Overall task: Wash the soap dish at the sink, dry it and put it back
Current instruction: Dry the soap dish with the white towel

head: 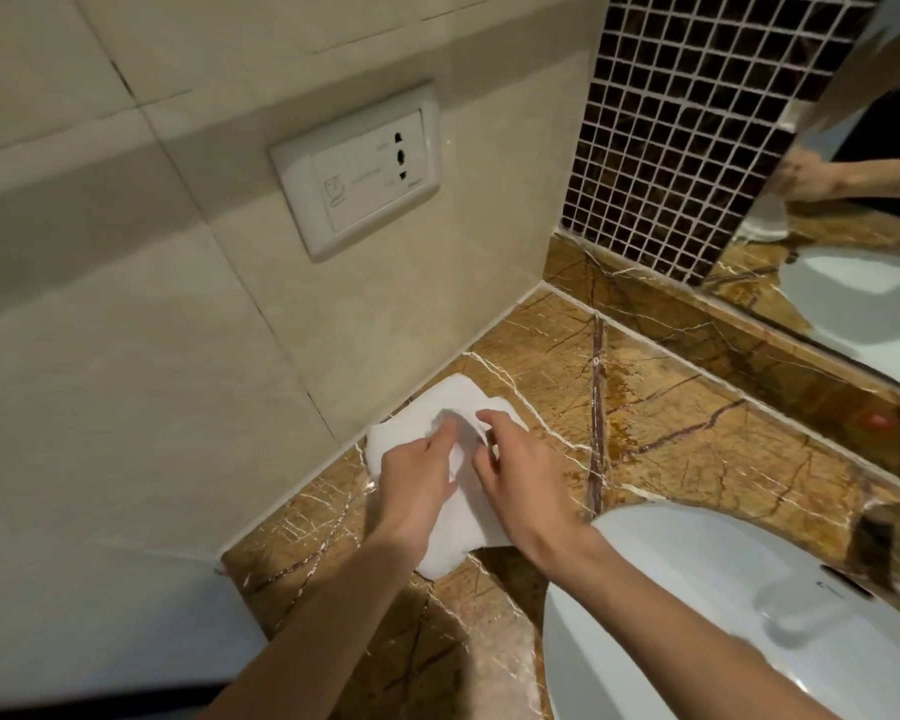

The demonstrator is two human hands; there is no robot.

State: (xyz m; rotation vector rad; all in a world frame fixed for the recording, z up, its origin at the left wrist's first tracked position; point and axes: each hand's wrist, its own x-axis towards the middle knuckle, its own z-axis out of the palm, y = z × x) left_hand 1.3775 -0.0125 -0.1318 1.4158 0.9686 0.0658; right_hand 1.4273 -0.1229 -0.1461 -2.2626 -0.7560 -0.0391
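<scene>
We reach both bare forearms up from the lower edge, crossing the brown veined marble surface [697, 439] beside the round white sink [697, 615]. Our left hand [417, 480] lies palm down on a white towel [453, 527], fingers curled and pinching into its folds. Our right hand [520, 480] sits just beside it, fingers bent and pressing on the same cloth, the index tip touching the upper fold. Between the two hands a small blurred, greyish, glossy shape [450, 426] shows, wrapped in the towel; we take it for the soap dish, though we cannot tell for sure. The towel is soft and rumpled, lying against the seam where the surface meets the wall. Farther back, a white socket plate [357, 171] sits on smooth beige tiles [126, 304], and dark mosaic tiles [687, 122] border a mirror [853, 241].
</scene>
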